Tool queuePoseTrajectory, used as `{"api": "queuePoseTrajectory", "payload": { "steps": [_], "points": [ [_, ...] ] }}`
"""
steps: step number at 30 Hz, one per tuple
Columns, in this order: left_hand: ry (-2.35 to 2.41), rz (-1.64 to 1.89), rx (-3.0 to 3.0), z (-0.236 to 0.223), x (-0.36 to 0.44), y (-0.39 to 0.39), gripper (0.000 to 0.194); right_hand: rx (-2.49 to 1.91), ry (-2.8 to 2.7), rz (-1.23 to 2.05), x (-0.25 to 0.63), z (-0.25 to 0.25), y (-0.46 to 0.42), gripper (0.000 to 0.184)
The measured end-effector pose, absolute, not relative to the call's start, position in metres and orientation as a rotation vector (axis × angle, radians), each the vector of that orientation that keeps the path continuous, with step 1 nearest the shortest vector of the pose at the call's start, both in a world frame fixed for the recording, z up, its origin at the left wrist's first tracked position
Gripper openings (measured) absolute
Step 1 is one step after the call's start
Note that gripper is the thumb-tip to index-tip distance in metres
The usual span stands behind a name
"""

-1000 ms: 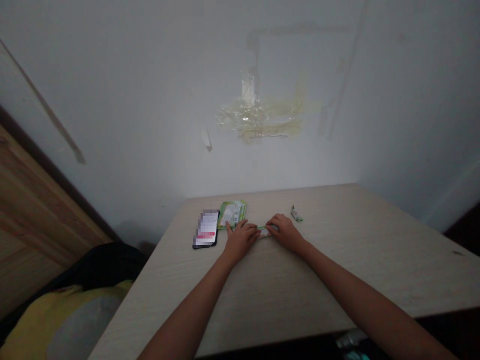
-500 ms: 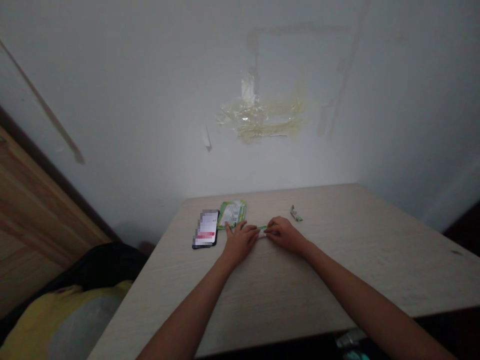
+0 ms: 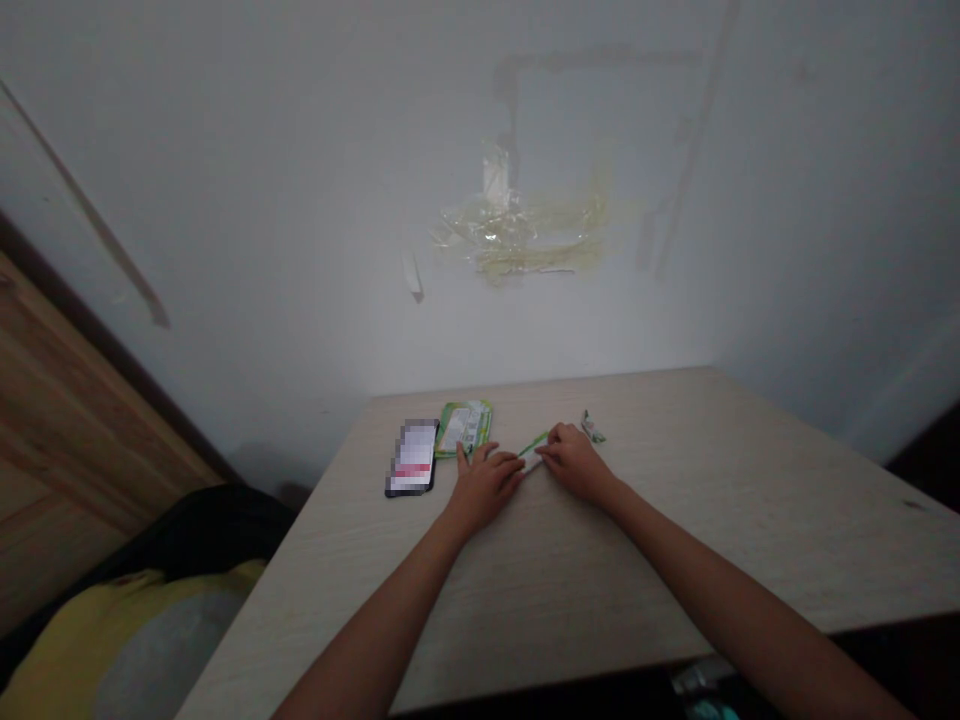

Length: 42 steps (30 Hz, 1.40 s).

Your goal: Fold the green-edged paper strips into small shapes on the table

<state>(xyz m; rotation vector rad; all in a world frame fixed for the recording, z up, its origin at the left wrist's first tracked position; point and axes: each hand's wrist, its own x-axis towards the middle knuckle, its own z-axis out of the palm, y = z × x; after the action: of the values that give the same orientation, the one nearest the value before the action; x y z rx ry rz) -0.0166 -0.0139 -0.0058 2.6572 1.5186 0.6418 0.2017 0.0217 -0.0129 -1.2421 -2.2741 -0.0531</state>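
Both of my hands rest on a pale wooden table point(image 3: 570, 560) and pinch a small green and white wrapper point(image 3: 532, 450) between them. My left hand point(image 3: 484, 483) grips its left end with curled fingers. My right hand point(image 3: 574, 462) holds its right end, and the wrapper tilts up toward the right. A green packet point(image 3: 465, 428) lies flat just beyond my left hand. A second small wrapped piece point(image 3: 592, 428) lies just past my right hand.
A phone point(image 3: 412, 457) lies face up to the left of the green packet. The table meets a white wall point(image 3: 300, 200) with old tape marks. Left of the table sits a yellow and grey cushion point(image 3: 127, 650) beside a wooden panel.
The wrapper's right end has lifted and now slants upward. My right hand shifted slightly away from me and to the right. My left hand stayed nearly still.
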Motion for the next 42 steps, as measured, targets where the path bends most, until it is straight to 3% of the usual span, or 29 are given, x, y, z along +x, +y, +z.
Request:
{"api": "queuePoseTrajectory", "payload": {
  "steps": [13,21,34,42],
  "points": [
    [1.49,0.655,2.627,-0.004,-0.015,-0.016,0.032,-1.224,-2.287,0.065,0.198,-0.015,0.018,0.026],
    [1.5,0.674,2.636,-0.005,-0.016,-0.014,0.029,-1.15,-2.258,0.01,0.196,-0.017,0.02,0.02],
    [1.356,0.688,2.56,-0.008,-0.016,-0.015,0.025,-1.175,-2.245,0.297,0.2,-0.021,0.026,0.03],
    [1.633,0.744,2.549,-0.012,-0.016,-0.011,0.026,-1.14,-2.221,0.383,0.204,-0.018,0.026,0.031]
  ]
}}
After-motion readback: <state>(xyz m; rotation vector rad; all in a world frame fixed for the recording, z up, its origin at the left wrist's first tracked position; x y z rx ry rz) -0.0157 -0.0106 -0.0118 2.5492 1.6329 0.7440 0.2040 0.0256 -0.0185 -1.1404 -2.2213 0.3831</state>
